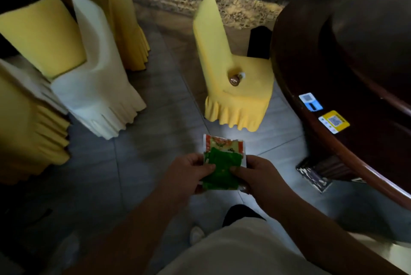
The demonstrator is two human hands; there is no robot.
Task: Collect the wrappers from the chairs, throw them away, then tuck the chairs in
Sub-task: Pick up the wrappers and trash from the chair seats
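While the person stands over the tiled floor [155,141], the left hand [185,177] and right hand [255,174] both pinch a green wrapper [222,172] stacked on an orange-and-white wrapper [224,144], fingers clamped on them. Ahead, a small brown wrapper [235,79] lies on the yellow-covered chair [235,88] beside the dark round tabletop [355,63].

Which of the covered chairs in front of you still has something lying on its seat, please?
The yellow chair beside the round table: a small brown object sits on its seat. The chairs stacked at left show none.
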